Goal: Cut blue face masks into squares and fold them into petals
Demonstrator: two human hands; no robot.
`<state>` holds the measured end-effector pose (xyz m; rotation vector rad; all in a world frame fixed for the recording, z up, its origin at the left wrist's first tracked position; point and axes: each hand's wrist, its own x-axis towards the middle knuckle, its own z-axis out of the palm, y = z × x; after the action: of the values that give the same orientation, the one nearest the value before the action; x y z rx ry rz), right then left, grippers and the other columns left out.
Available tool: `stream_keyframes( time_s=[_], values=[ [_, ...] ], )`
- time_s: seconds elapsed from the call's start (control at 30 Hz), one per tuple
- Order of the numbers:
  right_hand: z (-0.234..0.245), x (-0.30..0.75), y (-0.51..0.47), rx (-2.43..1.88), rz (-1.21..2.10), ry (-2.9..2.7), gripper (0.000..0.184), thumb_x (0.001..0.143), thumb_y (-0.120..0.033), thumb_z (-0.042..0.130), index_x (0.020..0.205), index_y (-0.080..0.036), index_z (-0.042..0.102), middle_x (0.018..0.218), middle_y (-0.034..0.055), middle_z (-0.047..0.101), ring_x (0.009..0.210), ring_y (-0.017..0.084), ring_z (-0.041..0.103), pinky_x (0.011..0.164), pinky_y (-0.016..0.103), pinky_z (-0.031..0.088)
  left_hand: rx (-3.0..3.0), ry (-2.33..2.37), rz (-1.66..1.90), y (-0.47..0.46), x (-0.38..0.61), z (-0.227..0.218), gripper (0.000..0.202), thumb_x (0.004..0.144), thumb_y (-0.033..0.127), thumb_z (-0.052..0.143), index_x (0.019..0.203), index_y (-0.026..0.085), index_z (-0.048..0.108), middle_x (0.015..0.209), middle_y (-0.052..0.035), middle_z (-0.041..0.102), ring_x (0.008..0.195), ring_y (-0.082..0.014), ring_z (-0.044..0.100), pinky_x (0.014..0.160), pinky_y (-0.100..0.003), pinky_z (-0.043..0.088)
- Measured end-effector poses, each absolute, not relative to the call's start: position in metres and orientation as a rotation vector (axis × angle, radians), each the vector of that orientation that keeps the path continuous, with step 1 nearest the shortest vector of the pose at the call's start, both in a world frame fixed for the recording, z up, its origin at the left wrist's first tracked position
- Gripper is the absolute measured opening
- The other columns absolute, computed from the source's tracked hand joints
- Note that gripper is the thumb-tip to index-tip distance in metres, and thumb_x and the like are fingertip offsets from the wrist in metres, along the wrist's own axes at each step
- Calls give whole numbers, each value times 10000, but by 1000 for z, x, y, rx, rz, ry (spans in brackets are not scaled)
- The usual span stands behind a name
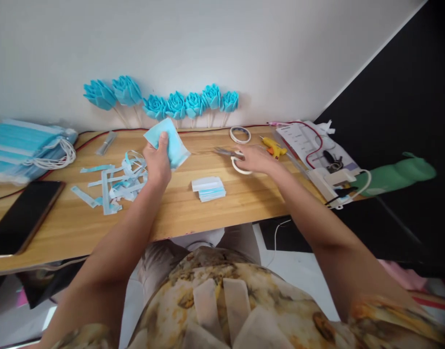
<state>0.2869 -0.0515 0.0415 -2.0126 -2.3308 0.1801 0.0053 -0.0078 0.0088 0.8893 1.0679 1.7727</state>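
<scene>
Blue sheet (pixel 176 148): held clear of the tabletop (pixel 251 206) by the left hand (pixel 158 158), thumb over the face, fingers hidden behind. Bearings below run from the sheet, wall at 12.

Risk (judgement): the grip is on one side only, so the free edge could sag or twist, and any cut would run crooked. A hard thumb press could crease it. The scissors (pixel 225 152) at 3 o'clock point toward the left hand; a careless reach could nick fingers. The right hand (pixel 254 158) holds them by the white handles; whether they rest on wood, cannot tell.

Appearance: pale blue, roughly four-sided, slightly bowed, whitish at the lower right corner. Layer count unclear.

Outward: small folded stack (pixel 212 190) at 4–5, loose strips (pixel 130 180) at 8, blue flowers (pixel 176 104) from 10 to 2. Glue gun (pixel 274 147) at 3, beyond the right fingers.
</scene>
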Motion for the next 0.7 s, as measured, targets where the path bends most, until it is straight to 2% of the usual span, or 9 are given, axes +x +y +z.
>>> stream_keyframes(
  time_s=[0.1, 0.2, 0.27, 0.33, 0.43, 0.53, 0.6, 0.67, 0.7],
  values=[
    [48, 293, -74, -2118, 80, -2513, 468, 855, -269, 666, 1312, -174, 691, 1061, 168, 785, 952, 361, 734, 772, 426, 531, 948, 1024, 1679, -11, 9, 9, 419, 676, 558, 877, 778, 206, 675, 757, -1, 689, 786, -174, 654, 681, -265, 547],
    [65, 287, -84, -2144, -33, -2456, 507, 884, -371, 681, 1332, -135, 674, 1098, 223, 774, 1004, 420, 720, 814, 498, 535, 1071, 996, 1564, -15, 13, 7, 469, 668, 591, 855, 809, 180, 679, 723, 12, 649, 694, -140, 612, 633, -249, 518],
    [80, 275, -83, -1970, -19, -2373, 561, 906, -440, 673, 1396, -169, 636, 1171, 190, 769, 1073, 398, 713, 881, 491, 534, 1146, 1004, 1495, -18, 14, 7, 485, 659, 598, 852, 799, 168, 677, 702, 18, 631, 651, -128, 581, 599, -241, 496],
    [92, 256, -77, -1660, 132, -2300, 551, 958, -446, 609, 1467, -237, 574, 1301, 114, 737, 1170, 323, 690, 972, 445, 518, 1215, 1019, 1446, -20, 13, 7, 475, 659, 584, 853, 779, 159, 678, 692, 19, 625, 627, -120, 555, 581, -237, 478],
    [99, 223, -60, -1342, 262, -2170, 506, 966, -420, 601, 1443, -253, 594, 1367, 83, 699, 1242, 285, 639, 1061, 438, 465, 1316, 1030, 1403, -23, 13, 9, 412, 704, 530, 841, 759, 152, 687, 690, 14, 632, 630, -121, 546, 588, -235, 458],
    [96, 194, -42, -1170, 380, -2150, 380, 917, -386, 672, 1269, -249, 715, 1260, 76, 733, 1194, 290, 629, 1045, 425, 437, 1374, 1020, 1388, -25, 13, 11, 315, 754, 442, 824, 745, 152, 702, 676, 14, 626, 631, -122, 541, 591, -229, 426],
    [91, 182, -30, -1142, 452, -2167, 231, 887, -341, 699, 1075, -228, 772, 1092, 62, 758, 1059, 264, 643, 962, 381, 439, 1376, 1027, 1385, -26, 13, 11, 268, 754, 389, 832, 730, 152, 709, 654, 19, 610, 616, -119, 527, 580, -229, 402],
    [85, 177, -20, -1142, 489, -2148, 131, 879, -314, 690, 895, -204, 761, 919, 36, 734, 907, 217, 624, 866, 338, 423, 1368, 1030, 1380, -25, 13, 11, 250, 735, 361, 851, 721, 153, 712, 644, 21, 606, 606, -120, 521, 573, -232, 391],
    [83, 177, -16, -1138, 489, -2104, 146, 885, -320, 675, 837, -197, 738, 855, 23, 707, 849, 195, 601, 826, 322, 412, 1364, 1023, 1377, -24, 13, 11, 244, 731, 357, 856, 736, 154, 721, 646, 21, 611, 602, -121, 521, 571, -234, 390]
  ],
)
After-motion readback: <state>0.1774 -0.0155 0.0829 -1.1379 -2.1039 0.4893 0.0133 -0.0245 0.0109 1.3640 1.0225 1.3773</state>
